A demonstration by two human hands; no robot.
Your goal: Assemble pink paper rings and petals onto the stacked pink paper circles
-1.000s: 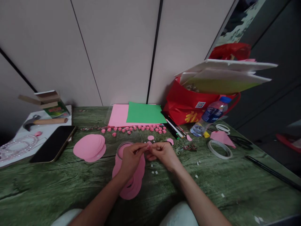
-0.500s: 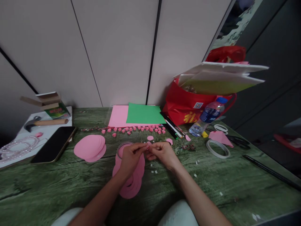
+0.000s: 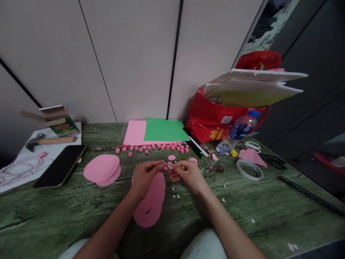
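My left hand (image 3: pixel 144 178) is closed in a pinch on a small pink paper piece (image 3: pixel 164 166), its exact shape too small to make out. Facing it, my right hand (image 3: pixel 188 176) pinches a small pink paper disc (image 3: pixel 169 164); the two bits are side by side, and I cannot tell whether they touch. Under my left hand and wrist lies a pile of larger pink paper cutouts (image 3: pixel 155 194), partly covered. Just beyond the fingers, a loose pink disc (image 3: pixel 171 157) rests on the green wood-patterned table (image 3: pixel 107 212). Behind it runs a row of small curled pink paper pieces (image 3: pixel 159 146).
On the left are pink paper circles (image 3: pixel 101 168), a phone (image 3: pixel 61 166), a hammer (image 3: pixel 54 140) and a bead string (image 3: pixel 24 169). Green paper (image 3: pixel 167 130) lies at the back. On the right stand a red bag (image 3: pixel 203 120) and bottle (image 3: pixel 238 131), near a tape roll (image 3: pixel 249 169).
My fingertips have drawn slightly apart, so two pink bits now show between them. My left hand has shifted a little left, over the ring that showed on the pink pile.
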